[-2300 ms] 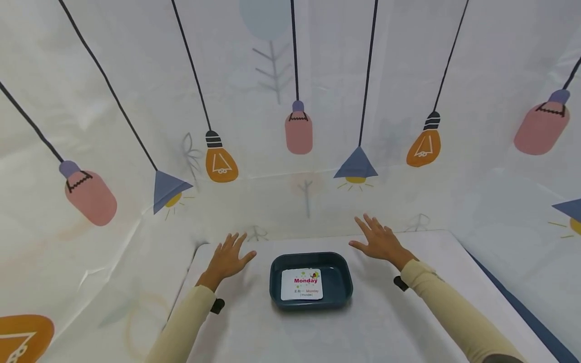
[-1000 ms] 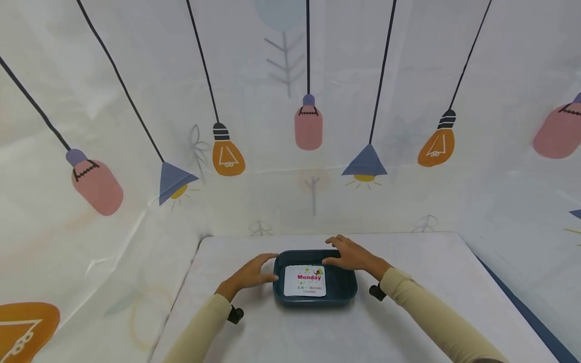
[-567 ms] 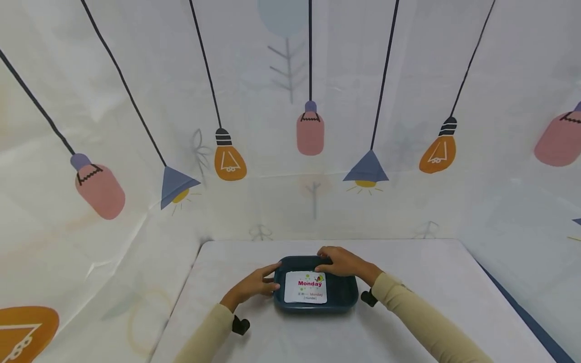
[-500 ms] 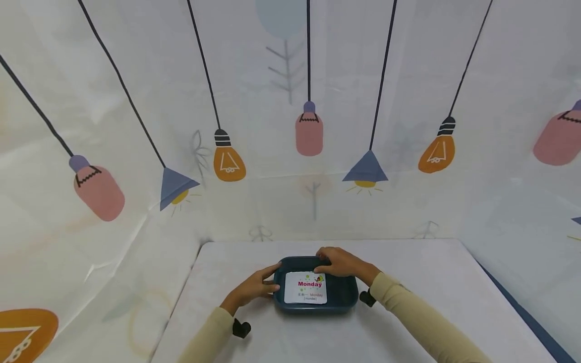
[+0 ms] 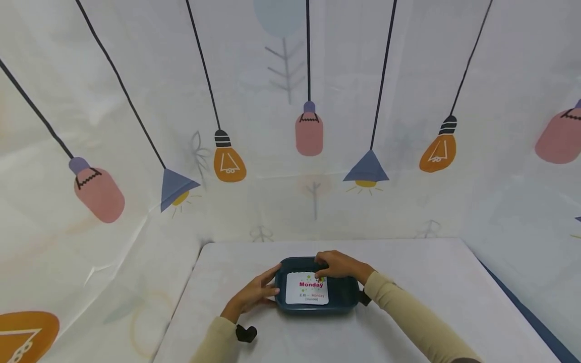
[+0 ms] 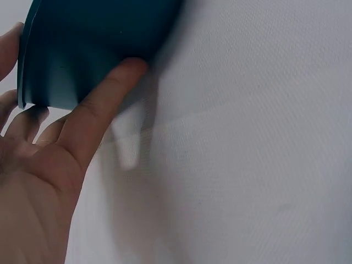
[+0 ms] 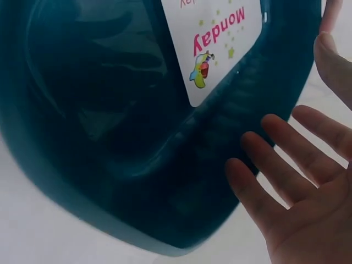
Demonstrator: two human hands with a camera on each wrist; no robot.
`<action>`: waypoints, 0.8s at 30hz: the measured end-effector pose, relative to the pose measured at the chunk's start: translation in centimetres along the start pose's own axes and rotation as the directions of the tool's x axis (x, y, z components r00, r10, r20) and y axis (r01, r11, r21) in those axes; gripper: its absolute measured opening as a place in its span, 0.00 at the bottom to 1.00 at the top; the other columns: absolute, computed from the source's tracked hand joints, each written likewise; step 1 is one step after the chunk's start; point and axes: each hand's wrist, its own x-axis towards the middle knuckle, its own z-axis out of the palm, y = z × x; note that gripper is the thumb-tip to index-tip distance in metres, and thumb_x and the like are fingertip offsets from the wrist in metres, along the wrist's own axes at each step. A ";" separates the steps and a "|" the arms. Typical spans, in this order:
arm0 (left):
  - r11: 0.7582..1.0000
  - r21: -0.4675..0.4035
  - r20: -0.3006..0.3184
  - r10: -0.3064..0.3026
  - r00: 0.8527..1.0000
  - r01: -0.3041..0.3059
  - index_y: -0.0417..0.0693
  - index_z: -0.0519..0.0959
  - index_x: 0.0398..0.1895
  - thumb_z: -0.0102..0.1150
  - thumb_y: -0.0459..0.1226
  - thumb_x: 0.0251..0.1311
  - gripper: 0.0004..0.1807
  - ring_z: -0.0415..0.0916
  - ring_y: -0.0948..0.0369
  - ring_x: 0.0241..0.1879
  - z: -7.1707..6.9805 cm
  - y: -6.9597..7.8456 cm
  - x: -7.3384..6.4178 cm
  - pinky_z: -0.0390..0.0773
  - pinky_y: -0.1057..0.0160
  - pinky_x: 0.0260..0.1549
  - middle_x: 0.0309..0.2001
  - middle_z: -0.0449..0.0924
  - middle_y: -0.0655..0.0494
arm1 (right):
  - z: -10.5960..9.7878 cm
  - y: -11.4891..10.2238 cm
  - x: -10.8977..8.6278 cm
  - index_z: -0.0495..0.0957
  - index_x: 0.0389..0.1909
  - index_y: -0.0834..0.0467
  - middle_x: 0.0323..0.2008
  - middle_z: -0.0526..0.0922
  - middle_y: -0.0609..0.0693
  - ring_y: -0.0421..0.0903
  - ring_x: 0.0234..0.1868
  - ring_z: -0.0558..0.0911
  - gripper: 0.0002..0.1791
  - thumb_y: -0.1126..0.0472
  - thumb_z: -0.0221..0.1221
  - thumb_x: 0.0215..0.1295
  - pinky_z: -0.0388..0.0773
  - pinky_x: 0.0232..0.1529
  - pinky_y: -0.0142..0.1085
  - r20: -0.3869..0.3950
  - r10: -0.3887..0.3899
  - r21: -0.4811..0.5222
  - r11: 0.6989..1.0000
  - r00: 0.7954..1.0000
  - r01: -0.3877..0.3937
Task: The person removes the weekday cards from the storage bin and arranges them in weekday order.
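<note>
A dark teal tray (image 5: 336, 302) lies on the white table. Inside it, toward the left, a white card (image 5: 299, 297) printed with "Monday" lies face up. My left hand (image 5: 247, 297) holds the tray's left end, fingers and thumb spread along it. The left wrist view shows one long finger (image 6: 102, 104) against its outer wall and other fingertips near the rim. Over the tray's far right part is my right hand (image 5: 342, 264), thumb by the card's top right corner. In the right wrist view its fingers (image 7: 280, 181) look loosely extended at the rim, with nothing between them.
The white table (image 5: 399, 302) extends around the tray. A pale sheet (image 5: 254, 201) printed with hanging lamps and bulbs stands behind and to the sides. A small black device (image 5: 246, 333) sits at my left wrist.
From beside the tray, both hands have come in: the left onto its left end, the right over its far right part. Lately the right thumb edges over the card's corner.
</note>
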 end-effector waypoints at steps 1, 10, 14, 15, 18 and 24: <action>1.000 -0.001 -0.004 -0.003 1.000 0.003 0.61 0.49 0.81 0.56 0.30 0.68 0.43 0.42 0.33 0.77 0.0 -0.1 -0.1 0.79 0.39 0.55 0.82 0.34 0.43 | 0.2 0.0 0.1 0.78 0.55 0.61 0.52 0.85 0.55 0.51 0.54 0.83 0.25 0.50 0.67 0.63 0.81 0.57 0.49 0.001 0.002 0.002 1.000 1.000 -0.002; 1.000 -0.015 -0.032 0.008 0.999 -0.008 0.62 0.51 0.80 0.57 0.31 0.68 0.42 0.44 0.33 0.77 0.5 -0.3 -0.1 0.80 0.40 0.52 0.82 0.36 0.44 | 1.2 -0.4 0.6 0.79 0.54 0.62 0.50 0.85 0.56 0.51 0.52 0.83 0.24 0.51 0.67 0.63 0.81 0.56 0.50 -0.009 0.022 -0.013 1.000 1.000 -0.022; 0.999 -0.031 -0.025 0.021 0.999 -0.021 0.63 0.51 0.80 0.57 0.31 0.68 0.42 0.43 0.34 0.77 0.8 -0.6 -0.1 0.80 0.40 0.53 0.82 0.36 0.45 | 1.7 -0.2 0.7 0.78 0.55 0.63 0.52 0.84 0.58 0.53 0.53 0.83 0.25 0.52 0.67 0.63 0.80 0.58 0.51 0.016 0.051 -0.002 0.999 0.999 -0.051; 0.999 -0.032 -0.026 0.024 0.999 -0.025 0.63 0.51 0.80 0.57 0.31 0.67 0.42 0.43 0.34 0.77 0.9 -0.7 -0.1 0.80 0.40 0.53 0.82 0.36 0.45 | 1.8 -0.2 0.7 0.78 0.55 0.64 0.52 0.84 0.58 0.54 0.53 0.83 0.25 0.52 0.67 0.63 0.79 0.58 0.52 0.019 0.047 0.004 0.999 0.999 -0.048; 0.999 -0.033 -0.029 0.028 0.999 -0.029 0.64 0.51 0.80 0.57 0.31 0.67 0.43 0.42 0.34 0.77 1.1 -0.6 -0.2 0.80 0.39 0.53 0.82 0.36 0.45 | 2.1 -0.2 0.9 0.78 0.55 0.64 0.52 0.84 0.59 0.54 0.53 0.83 0.25 0.53 0.68 0.63 0.79 0.58 0.52 0.025 0.041 0.014 0.999 0.999 -0.042; 0.999 -0.027 -0.032 0.020 0.999 -0.021 0.63 0.50 0.81 0.57 0.32 0.67 0.43 0.42 0.33 0.77 1.3 -0.5 -0.2 0.79 0.38 0.53 0.82 0.35 0.45 | 2.4 -0.5 0.8 0.78 0.54 0.62 0.49 0.84 0.55 0.48 0.49 0.82 0.27 0.53 0.72 0.57 0.80 0.57 0.48 0.059 0.072 -0.081 0.994 0.996 -0.067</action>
